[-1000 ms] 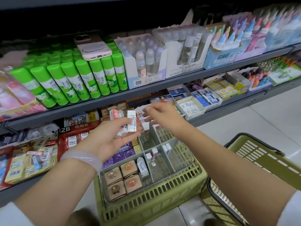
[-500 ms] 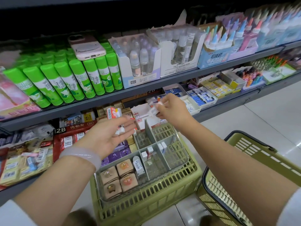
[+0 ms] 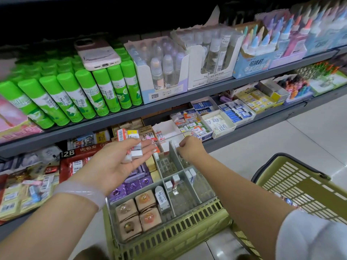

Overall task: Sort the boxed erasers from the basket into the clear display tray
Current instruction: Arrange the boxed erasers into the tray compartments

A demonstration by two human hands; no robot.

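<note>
A clear display tray [image 3: 187,186] with grey dividers sits on top of a green basket [image 3: 169,235]. My left hand [image 3: 116,162] is held palm up over the tray's left side, with small white boxed erasers [image 3: 135,152] lying on its straight fingers. My right hand [image 3: 189,149] reaches down into the tray's far right compartment, fingers curled and pinching a small white boxed eraser [image 3: 177,145] against the divider. Three boxed erasers [image 3: 190,175] stand in the middle compartments, a taller white one [image 3: 161,197] stands left of them, and several brown square boxes [image 3: 138,212] fill the near left section.
A second green basket [image 3: 300,192] stands on the floor at the right. Shelves behind hold green glue sticks [image 3: 75,94], bottles, a pink phone [image 3: 97,53] and open cartons of boxed erasers [image 3: 216,119]. Red and purple packets [image 3: 78,162] lie left of the tray.
My right hand has come down from the shelf cartons into the tray's far right compartment with a small box. My left hand has turned palm up and flattened, with erasers lying on it.
</note>
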